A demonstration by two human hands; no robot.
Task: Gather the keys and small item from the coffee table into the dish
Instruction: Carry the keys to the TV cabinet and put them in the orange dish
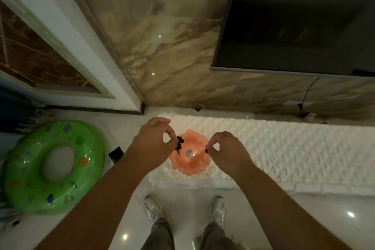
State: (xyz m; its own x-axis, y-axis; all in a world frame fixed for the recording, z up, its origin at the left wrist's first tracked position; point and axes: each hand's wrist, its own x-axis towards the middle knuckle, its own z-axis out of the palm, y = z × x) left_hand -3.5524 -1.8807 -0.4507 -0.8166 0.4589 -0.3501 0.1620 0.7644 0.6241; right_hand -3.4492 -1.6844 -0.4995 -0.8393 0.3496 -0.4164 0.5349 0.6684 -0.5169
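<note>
One scalloped orange glass dish is flanked by two hands: black keys are pinched by the left hand, one small dark item by the right hand.

An orange dish with a pale grey item at its centre sits on a white textured cloth, black keys above its left rim, beside a bright green swim ring dotted with multicoloured prints.
</note>
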